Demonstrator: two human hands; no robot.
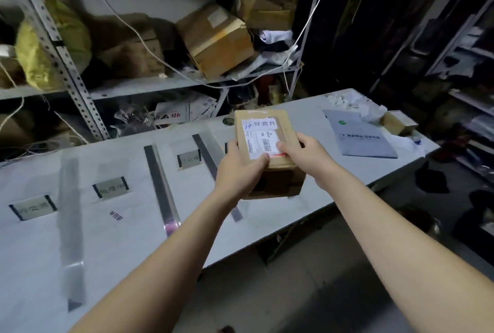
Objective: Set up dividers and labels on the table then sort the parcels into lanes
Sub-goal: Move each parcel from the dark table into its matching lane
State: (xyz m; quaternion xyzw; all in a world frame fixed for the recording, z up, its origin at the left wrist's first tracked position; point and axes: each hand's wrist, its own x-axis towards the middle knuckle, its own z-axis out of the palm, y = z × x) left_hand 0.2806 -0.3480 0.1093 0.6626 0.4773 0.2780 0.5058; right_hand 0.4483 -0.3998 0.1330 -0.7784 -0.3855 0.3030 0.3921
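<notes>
— Nearest were two bare forearms (160, 265). What could have gone wrong?
— I'd judge the parcel (264, 129) could have come down on the right-hand divider (207, 156) and knocked it askew; it hung just above it, off the table (107, 247).
— And the grip?
— The left hand (238, 169) had its fingers (263, 158) clamped on the near-left corner, and the right hand (303, 153) curled round the right edge.
</notes>
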